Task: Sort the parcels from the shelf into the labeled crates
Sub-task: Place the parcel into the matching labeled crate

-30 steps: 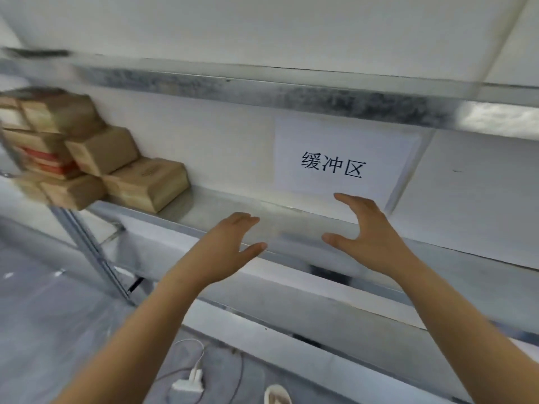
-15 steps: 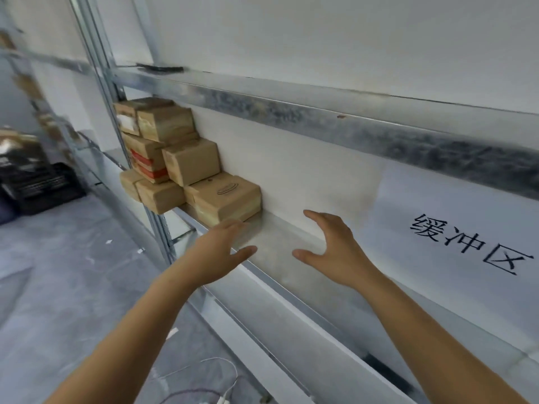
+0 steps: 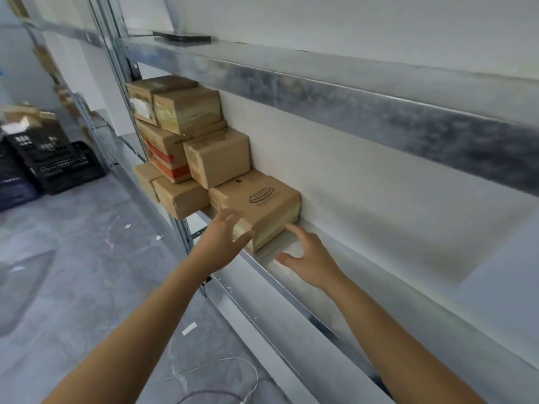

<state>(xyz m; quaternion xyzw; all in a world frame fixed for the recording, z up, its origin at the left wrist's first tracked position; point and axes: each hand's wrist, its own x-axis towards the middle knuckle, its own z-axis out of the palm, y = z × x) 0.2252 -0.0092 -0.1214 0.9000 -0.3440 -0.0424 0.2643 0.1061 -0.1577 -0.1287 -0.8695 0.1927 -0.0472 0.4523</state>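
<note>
The step now is the pick-up: getting hold of one parcel so it can go to a crate. The parcel picked is the stamped box (image 3: 262, 205), brown with a round mark on top. It sits on the metal shelf (image 3: 294, 293), right against the white wall. The pile of parcels (image 3: 215, 161) climbs up to its left.

The left hand (image 3: 224, 237) is at the front left corner of the stamped box. Its fingers are straight and spread, with the thumb out. It looks like it touches the front face, but the picture is blurry there, so I cannot be sure. The right hand (image 3: 306, 255) is just to the right of the stamped box, low over the bare shelf. It is wide open too and holds nothing. One fingertip is very near the bottom right edge.

Next, I think, both hands must press in on the two sides and slide the stamped box out. A parcel up and to its left may rest partly on it, so a slow pull seems best. Black crates (image 3: 58, 161) stand on the floor far to the left of the stamped box
</note>
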